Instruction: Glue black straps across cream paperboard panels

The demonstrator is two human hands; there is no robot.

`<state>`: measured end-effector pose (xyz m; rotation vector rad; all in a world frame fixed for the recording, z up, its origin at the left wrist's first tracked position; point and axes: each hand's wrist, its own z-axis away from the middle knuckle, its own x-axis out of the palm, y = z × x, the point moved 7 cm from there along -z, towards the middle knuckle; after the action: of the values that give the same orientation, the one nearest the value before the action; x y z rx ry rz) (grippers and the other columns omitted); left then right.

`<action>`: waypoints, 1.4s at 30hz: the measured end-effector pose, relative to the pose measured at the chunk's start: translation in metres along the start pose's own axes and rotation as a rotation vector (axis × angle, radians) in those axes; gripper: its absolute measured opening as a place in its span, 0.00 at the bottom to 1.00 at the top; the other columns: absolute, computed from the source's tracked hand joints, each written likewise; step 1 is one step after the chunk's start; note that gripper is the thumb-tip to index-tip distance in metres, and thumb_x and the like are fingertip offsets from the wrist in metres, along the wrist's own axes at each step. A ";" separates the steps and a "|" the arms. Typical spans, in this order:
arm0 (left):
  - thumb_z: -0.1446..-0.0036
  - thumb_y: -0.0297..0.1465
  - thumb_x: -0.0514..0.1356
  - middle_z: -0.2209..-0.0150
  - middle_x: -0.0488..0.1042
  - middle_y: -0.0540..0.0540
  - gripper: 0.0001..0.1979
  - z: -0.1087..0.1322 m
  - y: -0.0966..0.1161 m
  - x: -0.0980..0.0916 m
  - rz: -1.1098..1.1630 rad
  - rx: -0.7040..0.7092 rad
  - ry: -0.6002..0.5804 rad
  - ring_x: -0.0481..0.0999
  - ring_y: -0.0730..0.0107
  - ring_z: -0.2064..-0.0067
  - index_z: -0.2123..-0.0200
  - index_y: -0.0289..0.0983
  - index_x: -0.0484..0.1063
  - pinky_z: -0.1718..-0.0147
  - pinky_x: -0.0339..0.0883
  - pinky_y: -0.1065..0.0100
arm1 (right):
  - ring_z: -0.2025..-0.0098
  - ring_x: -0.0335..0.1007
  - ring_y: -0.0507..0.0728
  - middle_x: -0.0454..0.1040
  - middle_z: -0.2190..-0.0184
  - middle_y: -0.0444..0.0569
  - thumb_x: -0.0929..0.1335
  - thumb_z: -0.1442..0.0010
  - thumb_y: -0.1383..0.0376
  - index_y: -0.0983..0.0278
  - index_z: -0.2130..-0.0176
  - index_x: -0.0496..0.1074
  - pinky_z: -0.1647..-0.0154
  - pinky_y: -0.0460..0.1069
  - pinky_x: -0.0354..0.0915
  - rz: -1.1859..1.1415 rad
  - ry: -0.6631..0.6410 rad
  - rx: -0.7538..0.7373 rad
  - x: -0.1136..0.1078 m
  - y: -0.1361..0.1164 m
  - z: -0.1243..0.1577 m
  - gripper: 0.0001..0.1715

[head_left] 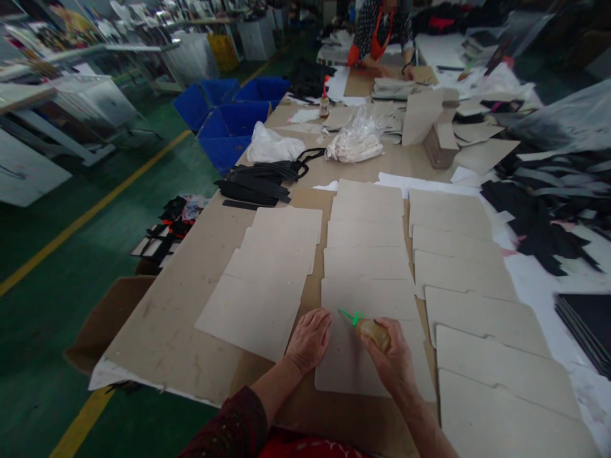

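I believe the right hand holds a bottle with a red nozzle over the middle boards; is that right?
Not quite: the head view shows a green nozzle, not a red one. The right hand does hold the bottle over the middle boards.

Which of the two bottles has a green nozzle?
The bottle in the right hand; the other bottle, standing farther up the table, has a red nozzle.

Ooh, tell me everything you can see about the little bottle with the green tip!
The bottle is small and rounded, brownish-yellow, and looks like soft, see-through plastic. Its bright green nozzle narrows to a thin point. The right hand grips it around the body, leaning it so the nozzle points left and away from the person, over a pale board. I can't tell whether the tip touches the board.
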<state>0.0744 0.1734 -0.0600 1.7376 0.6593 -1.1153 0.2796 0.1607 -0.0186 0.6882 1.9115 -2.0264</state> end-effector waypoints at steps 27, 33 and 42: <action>0.36 0.26 0.51 0.47 0.70 0.40 0.19 0.004 -0.001 -0.014 0.056 -0.011 0.105 0.69 0.61 0.45 0.43 0.38 0.64 0.44 0.67 0.56 | 0.70 0.68 0.55 0.73 0.66 0.44 0.75 0.55 0.47 0.59 0.51 0.63 0.75 0.48 0.64 -0.560 0.127 0.443 0.011 0.024 -0.025 0.37; 0.35 0.26 0.50 0.48 0.70 0.41 0.16 -0.056 -0.014 -0.014 0.045 -0.040 0.149 0.68 0.61 0.46 0.46 0.38 0.67 0.43 0.65 0.55 | 0.64 0.70 0.58 0.73 0.63 0.48 0.74 0.54 0.50 0.62 0.53 0.68 0.65 0.52 0.68 -0.189 0.183 0.207 -0.016 0.004 -0.071 0.32; 0.38 0.23 0.53 0.48 0.71 0.42 0.17 -0.113 -0.042 0.005 0.021 0.000 0.125 0.67 0.60 0.45 0.48 0.38 0.70 0.43 0.66 0.56 | 0.56 0.68 0.59 0.69 0.57 0.50 0.70 0.46 0.57 0.61 0.54 0.66 0.54 0.55 0.67 0.084 0.086 -0.111 0.014 -0.014 -0.099 0.21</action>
<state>0.0870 0.2930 -0.0648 1.8214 0.7161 -0.9984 0.2756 0.2615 -0.0153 0.8246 1.9894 -1.8533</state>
